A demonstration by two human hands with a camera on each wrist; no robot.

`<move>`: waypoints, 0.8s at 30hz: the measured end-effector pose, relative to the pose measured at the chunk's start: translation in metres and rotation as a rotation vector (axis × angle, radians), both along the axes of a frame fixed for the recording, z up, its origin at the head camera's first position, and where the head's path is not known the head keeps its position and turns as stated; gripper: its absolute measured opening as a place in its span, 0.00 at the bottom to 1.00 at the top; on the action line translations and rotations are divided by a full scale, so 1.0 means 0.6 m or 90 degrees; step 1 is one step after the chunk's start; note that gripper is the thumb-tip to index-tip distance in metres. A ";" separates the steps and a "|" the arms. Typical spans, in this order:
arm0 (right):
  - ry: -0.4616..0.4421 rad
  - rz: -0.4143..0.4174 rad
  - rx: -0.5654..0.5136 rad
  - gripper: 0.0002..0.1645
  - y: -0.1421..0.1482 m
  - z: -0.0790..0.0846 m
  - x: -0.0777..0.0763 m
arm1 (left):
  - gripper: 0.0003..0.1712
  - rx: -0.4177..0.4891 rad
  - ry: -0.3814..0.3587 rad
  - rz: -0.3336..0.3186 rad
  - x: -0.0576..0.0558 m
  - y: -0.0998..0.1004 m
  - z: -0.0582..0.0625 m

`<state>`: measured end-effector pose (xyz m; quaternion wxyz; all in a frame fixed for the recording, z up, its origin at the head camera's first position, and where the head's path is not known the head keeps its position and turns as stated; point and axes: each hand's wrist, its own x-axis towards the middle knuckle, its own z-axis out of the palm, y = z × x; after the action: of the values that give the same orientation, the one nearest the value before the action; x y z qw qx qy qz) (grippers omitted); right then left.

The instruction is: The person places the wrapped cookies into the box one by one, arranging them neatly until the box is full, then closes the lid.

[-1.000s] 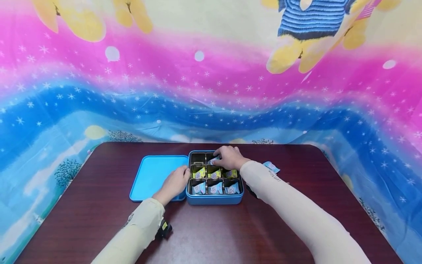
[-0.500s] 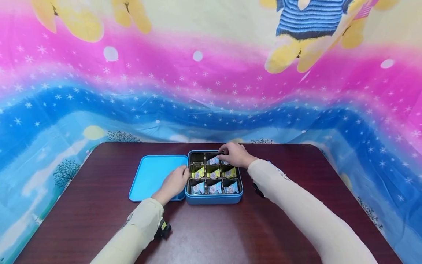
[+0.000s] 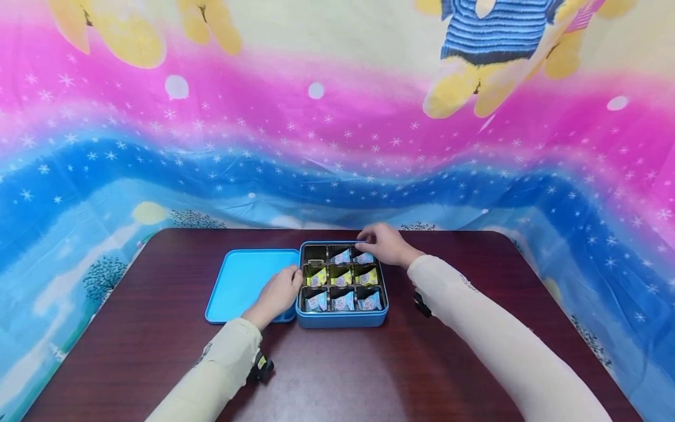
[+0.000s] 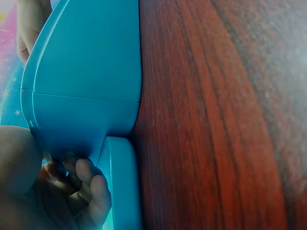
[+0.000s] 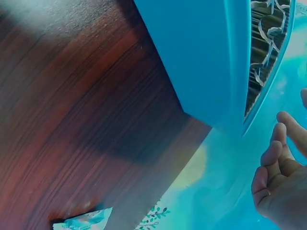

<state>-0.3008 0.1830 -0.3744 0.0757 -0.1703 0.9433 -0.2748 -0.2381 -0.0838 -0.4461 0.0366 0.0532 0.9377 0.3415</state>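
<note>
A blue box (image 3: 343,319) with a dark divided insert stands on the table, its compartments holding wrapped candies. Blue-wrapped candies (image 3: 343,300) fill the front row and yellow ones (image 3: 341,276) the middle row. In the back row, one blue candy (image 3: 341,256) lies in the centre and another blue candy (image 3: 364,258) at the right. My right hand (image 3: 387,243) hovers over the back right corner, fingers loosely bent, with nothing in them. Against the box's left side rests my left hand (image 3: 279,290); its relaxed, bent fingers (image 4: 98,191) touch the wall below the rim.
The blue lid (image 3: 242,287) lies on the dark red table (image 3: 337,375), left of the box and right against it. A loose blue-wrapped candy (image 5: 86,219) shows on the table in the right wrist view. A printed cloth (image 3: 337,135) hangs behind.
My right hand has moved right from the back centre compartment to the back right corner and let go of a blue candy there. The left hand stays at the box.
</note>
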 end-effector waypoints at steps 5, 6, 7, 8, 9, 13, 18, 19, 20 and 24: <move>0.006 -0.013 0.012 0.20 0.014 -0.002 0.002 | 0.18 0.004 -0.004 0.002 0.002 0.000 0.001; 0.008 -0.014 0.013 0.20 0.018 -0.003 0.003 | 0.18 0.005 -0.004 0.002 0.003 0.000 0.001; 0.009 -0.013 0.014 0.20 0.021 -0.004 0.003 | 0.18 0.006 -0.004 0.002 0.003 -0.001 0.000; 0.010 -0.013 0.013 0.20 0.024 -0.005 0.003 | 0.18 0.007 -0.004 0.002 0.003 -0.001 0.000; 0.012 -0.012 0.012 0.20 0.027 -0.005 0.003 | 0.18 0.006 -0.003 0.002 0.004 -0.001 0.001; 0.013 -0.010 0.007 0.20 0.039 -0.009 0.003 | 0.18 0.002 0.000 0.000 0.003 -0.001 0.000; 0.015 -0.009 0.003 0.21 0.053 -0.011 0.005 | 0.18 0.001 0.002 -0.001 0.002 -0.001 0.000; 0.017 -0.011 0.002 0.21 0.056 -0.012 0.004 | 0.18 0.002 0.001 0.000 0.002 -0.001 0.000; 0.017 -0.013 0.000 0.21 0.059 -0.013 0.005 | 0.18 0.002 -0.001 0.000 0.002 -0.001 0.001; 0.023 -0.021 -0.006 0.20 0.074 -0.017 0.005 | 0.19 0.001 -0.002 0.000 0.001 -0.001 -0.002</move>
<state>-0.2977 0.2272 -0.3847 0.0537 -0.1598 0.9459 -0.2772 -0.2375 -0.0844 -0.4471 0.0379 0.0530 0.9375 0.3419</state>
